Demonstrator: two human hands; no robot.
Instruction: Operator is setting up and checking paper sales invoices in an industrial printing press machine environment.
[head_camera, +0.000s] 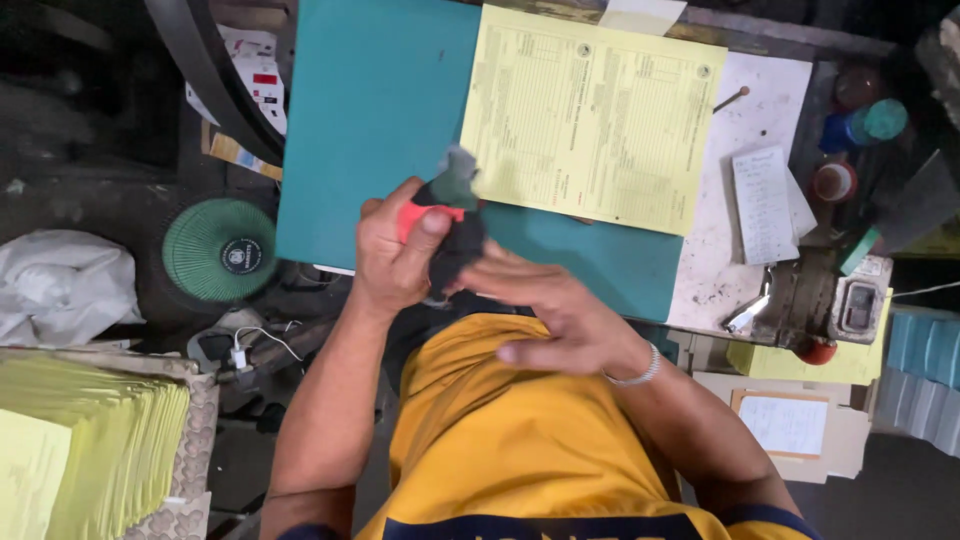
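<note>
I see a small red tool (428, 214) wrapped in a dark rag (458, 232), held up over the near edge of the bench (722, 270), just above my chest. Only a short stretch of the tool shows: bright red-orange, smooth, poking out between thumb and rag. The rag is black to dark grey, crumpled, with a paler grey tuft sticking up at the top; it hides the rest of the tool, so I cannot tell its full shape.

My left hand (392, 252) is closed around the tool, thumb pressed on the red part and fingers curled behind. My right hand (560, 320) lies palm-down with fingers stretched out and close together, their tips reaching into the lower part of the rag. A silver bracelet (638, 375) sits on that wrist.

Behind the rag lies a teal board (370, 120) on the bench, and on it a yellow form (590, 115), its lower left corner just beside the rag's tuft. Further right are a white note (764, 203), some small jars (850, 125) and a metal stapler (800, 300). To the left, well apart, stand a green fan (219, 249) and a stack of yellow sheets (90, 450).
</note>
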